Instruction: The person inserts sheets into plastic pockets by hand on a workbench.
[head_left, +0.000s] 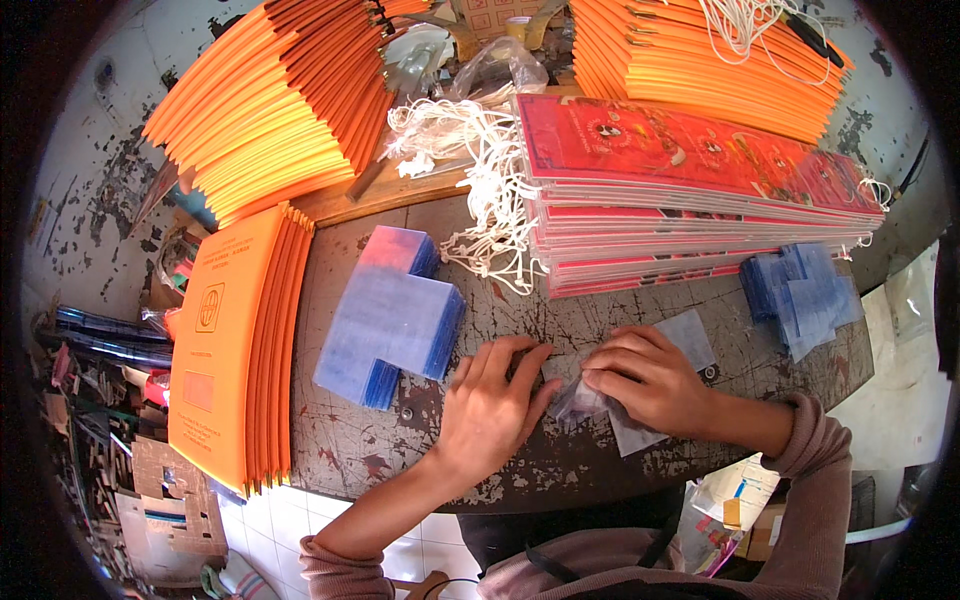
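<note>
My left hand [490, 400] lies on the worn dark tabletop, palm down, fingers apart and holding nothing. To its right, my right hand [652, 385] is closed, its fingertips pinching a crumpled piece of clear plastic film [578, 402]. Beneath the right hand lies a flat translucent plastic piece [688, 338], partly covered by the hand. Just left of my left hand sits a thick stack of bluish plastic pieces [385, 305], laid in offset groups. A smaller, messier pile of the same bluish pieces [800, 295] is at the right.
Behind my hands rises a tall stack of red printed hanging cards [690, 150] with white strings [495, 190]. Orange folders stand in a bundle [235, 350] at the left and in big stacks [290, 110] at the back. The table's curved front edge [520, 500] runs near me.
</note>
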